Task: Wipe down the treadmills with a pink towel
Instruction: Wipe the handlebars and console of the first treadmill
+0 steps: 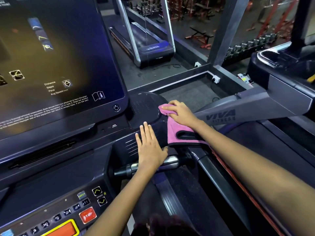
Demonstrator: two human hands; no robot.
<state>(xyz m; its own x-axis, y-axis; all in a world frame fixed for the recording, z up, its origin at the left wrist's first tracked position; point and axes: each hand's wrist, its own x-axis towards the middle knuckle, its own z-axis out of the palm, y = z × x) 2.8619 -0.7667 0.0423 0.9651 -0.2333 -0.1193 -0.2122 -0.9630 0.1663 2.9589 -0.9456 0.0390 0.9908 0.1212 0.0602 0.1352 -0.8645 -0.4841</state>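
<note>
The pink towel (pixel 177 132) lies draped over the right end of the treadmill console (pixel 150 106), beside the big dark screen (pixel 51 57). My right hand (pixel 180 112) presses the far end of the towel onto the rounded black console corner, fingers curled over the cloth. My left hand (pixel 150 145) rests flat, fingers straight, on the black speaker housing just left of the towel, touching only the plastic. A black loop-shaped patch shows on the towel's near part.
A chrome handlebar grip (pixel 153 165) runs below my left hand. The button panel with a red STOP button (pixel 87 215) sits at lower left. The grey side arm (pixel 238 114) reaches right. Another treadmill (pixel 150 46) stands ahead, a third console (pixel 281 60) at right.
</note>
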